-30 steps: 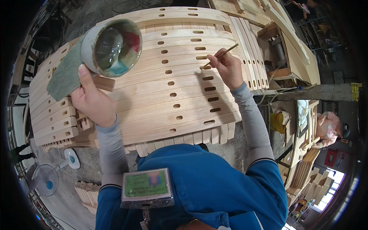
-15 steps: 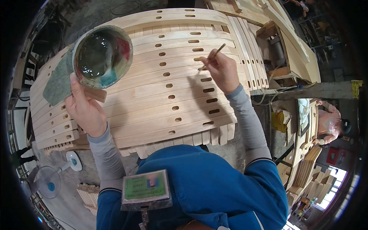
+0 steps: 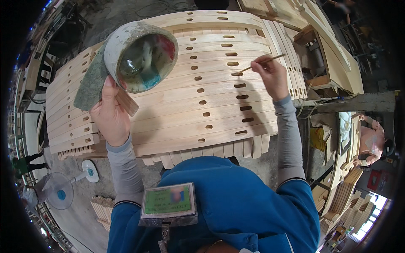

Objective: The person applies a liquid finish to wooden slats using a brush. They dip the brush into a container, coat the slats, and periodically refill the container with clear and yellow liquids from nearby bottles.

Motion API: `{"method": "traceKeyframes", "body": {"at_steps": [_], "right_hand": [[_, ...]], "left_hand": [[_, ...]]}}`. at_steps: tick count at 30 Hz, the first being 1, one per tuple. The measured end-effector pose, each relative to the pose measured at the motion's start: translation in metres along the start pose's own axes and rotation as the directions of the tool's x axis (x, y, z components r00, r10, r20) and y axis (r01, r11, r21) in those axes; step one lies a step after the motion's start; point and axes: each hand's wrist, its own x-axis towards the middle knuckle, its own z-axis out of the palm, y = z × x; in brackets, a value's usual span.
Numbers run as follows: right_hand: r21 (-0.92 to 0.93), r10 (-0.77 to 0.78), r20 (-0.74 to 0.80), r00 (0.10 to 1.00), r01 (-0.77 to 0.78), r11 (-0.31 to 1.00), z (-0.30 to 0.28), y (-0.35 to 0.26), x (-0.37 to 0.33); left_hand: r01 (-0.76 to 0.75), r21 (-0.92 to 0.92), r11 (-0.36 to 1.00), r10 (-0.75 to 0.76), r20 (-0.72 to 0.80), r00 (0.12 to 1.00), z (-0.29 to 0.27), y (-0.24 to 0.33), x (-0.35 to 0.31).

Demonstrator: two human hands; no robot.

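In my left hand is a round, stained pot, tilted so its mouth shows. Glossy dark liquid lies inside, with red and blue-green patches on the inner wall. My fingers close around a wooden handle piece below it, beside a rough greenish board. A thin wooden stick is pinched in my right hand. Its lower tip reaches a slot in one of the pale wooden slats; whether it carries bristles is too small to tell.
Slats lie side by side in a broad stack, with rows of oval slots. A wooden box holding a metal cylinder stands at the far right. Near the left is a fan. Another person works at a table on the right.
The pot has tipped further, showing more of its outer wall. My right hand has turned, so the stick lies flatter, its tip at a slot. The whole view has shifted slightly.
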Motion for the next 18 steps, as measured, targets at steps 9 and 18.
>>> {"method": "traceKeyframes", "body": {"at_steps": [9,18], "right_hand": [[0.450,-0.141,-0.255,0.957,0.247,0.858,-0.049,-0.100,-0.039],[0.237,-0.610,-0.344,0.714,0.694,0.679,0.006,-0.158,-0.043]], "left_hand": [[-0.045,0.383,0.923,0.070,-0.051,0.996,0.008,0.015,-0.015],[-0.343,0.263,0.902,0.334,0.080,0.939,0.042,0.021,-0.025]]}}
